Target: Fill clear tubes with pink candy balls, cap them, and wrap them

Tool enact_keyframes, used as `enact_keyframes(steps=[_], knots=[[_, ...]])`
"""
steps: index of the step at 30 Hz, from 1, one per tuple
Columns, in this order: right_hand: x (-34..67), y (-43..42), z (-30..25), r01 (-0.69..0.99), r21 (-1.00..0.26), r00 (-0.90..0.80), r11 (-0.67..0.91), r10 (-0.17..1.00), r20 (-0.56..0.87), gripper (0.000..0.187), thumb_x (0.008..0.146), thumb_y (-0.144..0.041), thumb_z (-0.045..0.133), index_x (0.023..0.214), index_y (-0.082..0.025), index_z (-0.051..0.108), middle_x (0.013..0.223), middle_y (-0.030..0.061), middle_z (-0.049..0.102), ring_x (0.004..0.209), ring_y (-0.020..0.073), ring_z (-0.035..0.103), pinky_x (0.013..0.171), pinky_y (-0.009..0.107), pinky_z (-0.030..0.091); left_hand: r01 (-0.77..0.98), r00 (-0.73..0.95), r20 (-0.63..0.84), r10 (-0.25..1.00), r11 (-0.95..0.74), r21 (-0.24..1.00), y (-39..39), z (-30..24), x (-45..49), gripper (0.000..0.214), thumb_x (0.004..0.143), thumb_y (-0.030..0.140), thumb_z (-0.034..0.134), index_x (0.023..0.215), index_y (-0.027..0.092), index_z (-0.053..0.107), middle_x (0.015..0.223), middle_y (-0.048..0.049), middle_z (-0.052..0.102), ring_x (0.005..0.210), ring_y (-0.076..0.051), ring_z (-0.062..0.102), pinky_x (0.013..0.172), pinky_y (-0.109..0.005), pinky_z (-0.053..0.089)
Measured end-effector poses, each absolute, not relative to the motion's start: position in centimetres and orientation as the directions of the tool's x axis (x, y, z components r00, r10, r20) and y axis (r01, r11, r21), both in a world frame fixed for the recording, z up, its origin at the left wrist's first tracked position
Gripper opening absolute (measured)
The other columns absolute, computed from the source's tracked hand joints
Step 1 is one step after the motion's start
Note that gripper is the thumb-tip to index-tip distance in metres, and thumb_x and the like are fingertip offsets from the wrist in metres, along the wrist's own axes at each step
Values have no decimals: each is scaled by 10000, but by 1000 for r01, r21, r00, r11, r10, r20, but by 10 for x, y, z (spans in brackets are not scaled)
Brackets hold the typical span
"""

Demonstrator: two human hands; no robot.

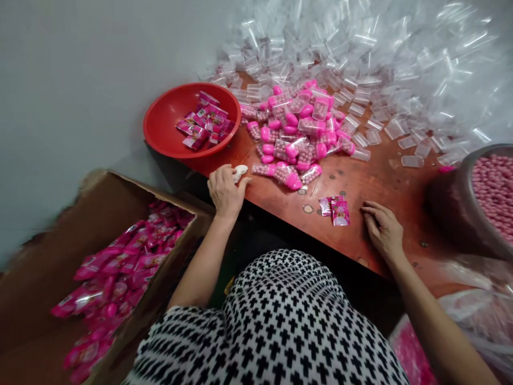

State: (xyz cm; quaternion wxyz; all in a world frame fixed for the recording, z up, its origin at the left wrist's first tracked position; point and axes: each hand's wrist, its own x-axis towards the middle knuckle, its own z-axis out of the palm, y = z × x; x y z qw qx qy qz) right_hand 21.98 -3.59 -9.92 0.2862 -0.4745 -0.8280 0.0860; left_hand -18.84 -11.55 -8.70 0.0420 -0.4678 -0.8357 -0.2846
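My left hand (226, 192) is at the table's near edge, fingers curled around a small crumpled white wad (240, 172); whether it is cloth or tissue I cannot tell. My right hand (383, 229) rests on the table with its fingers loosely stretched and nothing in them. Just left of its fingertips lie two small pink printed sachets (340, 212), partly overlapping. Beyond the hands is a heap of clear tubes with pink caps (298, 128), filled with pink beads. A red bowl (160, 125) holding more pink sachets (206, 122) stands past my left hand.
Many clear empty tubes (368, 80) cover the far side of the brown table (385, 176). A dark bucket (449, 203) of pink beads (497, 187) stands at right, above clear plastic bags (476, 321). Lower left, a cardboard box (116, 198) holds shiny pink packets (120, 272).
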Motion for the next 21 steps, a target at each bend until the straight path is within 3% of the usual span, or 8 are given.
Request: enact_keyframes(steps=[3,8,11,16,18,21], knots=[[220,-35,-100,734,-405,-391,545,827,404,248,926,-297,493,972,-200,716,1106,123,733,1033,254,683,944,461,537,908,-361,423,831,209,364,-108,-80,-166,369,924,398,567,1205,164,620,1266,-149,621,1157,-311,527,1004,-428,367],[218,-35,-101,731,-389,-397,560,813,425,233,929,-270,492,968,-198,711,1104,126,736,1034,250,687,939,446,543,954,-35,337,941,-69,291,-82,-79,-135,522,928,430,555,1385,180,532,1428,-144,541,1330,-347,438,1106,-497,280],[219,-34,-102,733,-385,-402,560,814,419,237,934,-258,481,975,-200,707,1112,123,735,1052,245,683,955,443,540,942,10,306,952,-111,315,-72,-85,-132,520,936,451,529,1379,180,543,1423,-147,550,1332,-353,447,1120,-514,271],[220,-32,-104,732,-393,-401,557,818,412,231,932,-245,480,975,-203,703,1120,116,733,1064,239,680,964,436,538,922,-101,396,913,-64,382,-80,-86,-115,641,884,533,578,1405,164,519,1448,-190,509,1373,-384,399,1149,-547,238],[220,-32,-104,731,-403,-396,551,823,407,228,931,-243,480,974,-210,702,1124,112,732,1066,239,679,964,437,538,913,-24,423,906,-153,379,-87,-86,-89,632,900,503,570,1410,135,510,1438,-204,512,1358,-362,428,1145,-510,282],[220,-32,-105,723,-409,-399,557,820,411,228,931,-236,479,975,-205,700,1126,118,730,1071,244,677,965,440,534,857,231,368,901,-367,361,-91,-88,-37,491,929,415,559,1335,141,586,1332,-176,609,1277,-307,525,1118,-439,354]])
